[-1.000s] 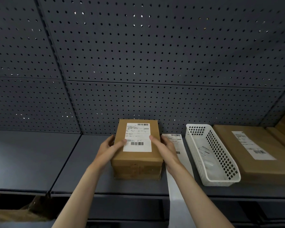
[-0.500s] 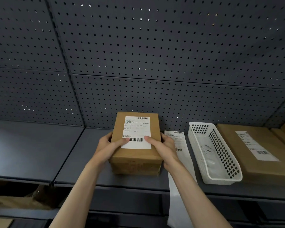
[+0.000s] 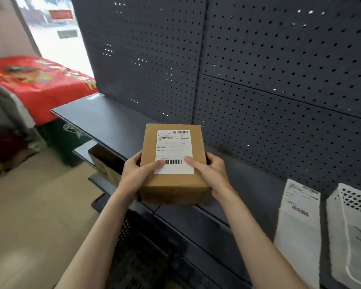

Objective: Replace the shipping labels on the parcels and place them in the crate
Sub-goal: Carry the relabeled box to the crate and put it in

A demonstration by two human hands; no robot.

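Note:
A brown cardboard parcel with a white shipping label on top is held between both hands, lifted just over the front edge of the dark shelf. My left hand grips its left side with the thumb on the label's lower corner. My right hand grips the right side, thumb on the label too. A dark mesh crate stands low, below the parcel and between my forearms. A strip of white labels lies on the shelf at the right.
A white plastic basket sits at the far right of the shelf. A pegboard wall backs the shelf. Another brown box rests on a lower shelf. A red cloth covers something at the left, above a beige floor.
The view has swung to the left, and both hands have carried the parcel left and off the shelf surface. The large flat parcels at the right are out of view.

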